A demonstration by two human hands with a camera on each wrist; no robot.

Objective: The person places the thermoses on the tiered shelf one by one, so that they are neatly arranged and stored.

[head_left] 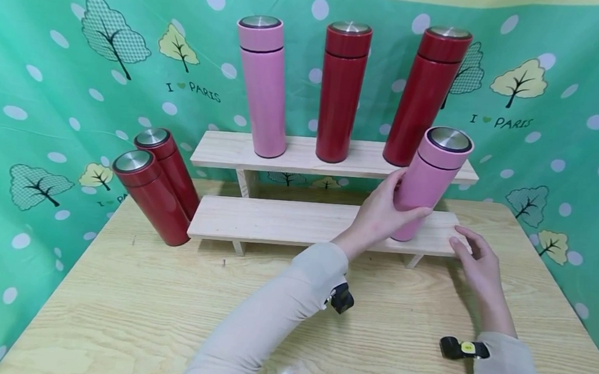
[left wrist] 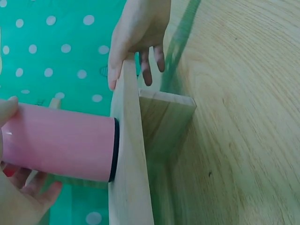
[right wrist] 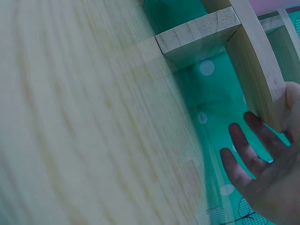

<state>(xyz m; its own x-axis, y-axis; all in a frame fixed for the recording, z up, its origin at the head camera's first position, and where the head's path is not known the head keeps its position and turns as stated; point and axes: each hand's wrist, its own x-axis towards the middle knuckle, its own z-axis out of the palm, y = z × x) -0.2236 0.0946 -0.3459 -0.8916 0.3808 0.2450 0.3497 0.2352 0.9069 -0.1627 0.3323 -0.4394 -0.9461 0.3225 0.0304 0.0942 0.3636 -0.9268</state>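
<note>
My left hand (head_left: 379, 214) grips a pink thermos bottle (head_left: 429, 176) with a steel-topped lid around its lower half. In the left wrist view, the dark base of that bottle meets the board of the lower wooden shelf (left wrist: 126, 164). At the right end of this shelf is my right hand (head_left: 478, 263). Its thumb and forefinger hold the board's end, while the other fingers (right wrist: 241, 145) extend loosely beneath, as the right wrist view shows.
On the upper shelf (head_left: 296, 162) stand a pink bottle (head_left: 261, 96), a red bottle (head_left: 342, 96) and another red bottle (head_left: 424, 103) behind the held one. Two more red bottles, one in front (head_left: 153, 199), stand left of the rack. A green patterned cloth (head_left: 47, 102) hangs behind the table (head_left: 126, 308).
</note>
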